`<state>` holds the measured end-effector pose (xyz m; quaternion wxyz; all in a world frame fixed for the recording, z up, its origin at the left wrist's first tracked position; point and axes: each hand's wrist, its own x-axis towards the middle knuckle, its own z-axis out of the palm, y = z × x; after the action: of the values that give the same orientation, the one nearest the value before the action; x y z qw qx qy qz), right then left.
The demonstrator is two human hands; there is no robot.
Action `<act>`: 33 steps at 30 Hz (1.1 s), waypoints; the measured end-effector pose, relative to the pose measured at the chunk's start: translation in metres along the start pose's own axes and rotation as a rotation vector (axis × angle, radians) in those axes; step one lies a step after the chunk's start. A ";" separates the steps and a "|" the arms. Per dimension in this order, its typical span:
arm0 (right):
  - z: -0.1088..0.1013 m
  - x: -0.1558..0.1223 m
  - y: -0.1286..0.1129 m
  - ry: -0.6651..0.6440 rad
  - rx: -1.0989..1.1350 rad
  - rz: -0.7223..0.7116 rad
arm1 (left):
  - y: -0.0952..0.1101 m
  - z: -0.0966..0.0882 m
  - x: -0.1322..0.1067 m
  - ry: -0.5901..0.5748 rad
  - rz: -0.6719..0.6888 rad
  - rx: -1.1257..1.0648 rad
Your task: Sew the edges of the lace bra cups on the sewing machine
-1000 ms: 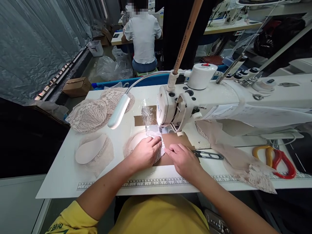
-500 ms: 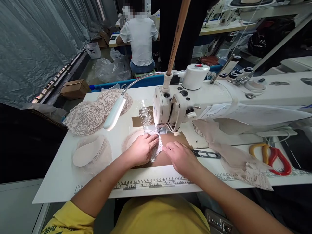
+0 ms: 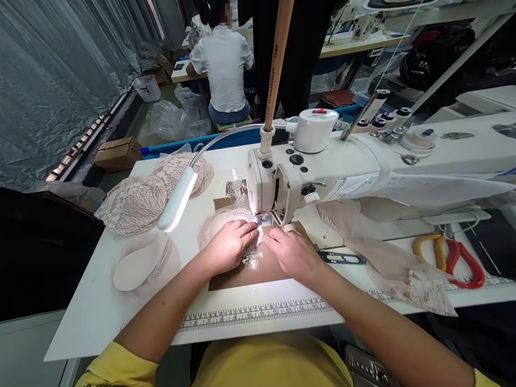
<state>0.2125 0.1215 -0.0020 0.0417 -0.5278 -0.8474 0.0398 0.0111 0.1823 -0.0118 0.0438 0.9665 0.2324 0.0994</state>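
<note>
Under the needle of a white sewing machine [image 3: 260,185] lies a beige lace cup piece [image 3: 205,228], its front part covered by my hands. My left hand [image 3: 229,244] rests on the piece left of the presser foot, fingers stretched out and pressing it down. At the right edge of the piece, my right hand [image 3: 293,250] pinches the lace between thumb and forefinger, close to the foot. A lamp lights the stitching spot brightly. Brown tape [image 3: 229,277] covers the table under the hands.
Lace cups [image 3: 133,204] and a smooth beige cup piece [image 3: 139,263] lie to the left. A lamp head [image 3: 177,200] hangs over the table. On the right are black thread snips [image 3: 342,258], beige fabric [image 3: 379,258] and red-and-yellow-handled scissors [image 3: 463,263]. Another person [image 3: 226,70] sits ahead.
The lace piece has turned and shifted under the foot, showing more of its far rim behind my left hand. My right hand has moved slightly closer to the needle. The whole view has shifted a little.
</note>
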 end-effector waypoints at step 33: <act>0.012 0.007 0.009 0.159 0.120 0.067 | -0.023 -0.001 0.012 0.017 -0.094 0.001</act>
<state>0.2163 0.1316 -0.0149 0.1390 -0.5539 -0.8194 0.0498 0.0112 0.2087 -0.0117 0.0459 0.9536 0.2782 0.1055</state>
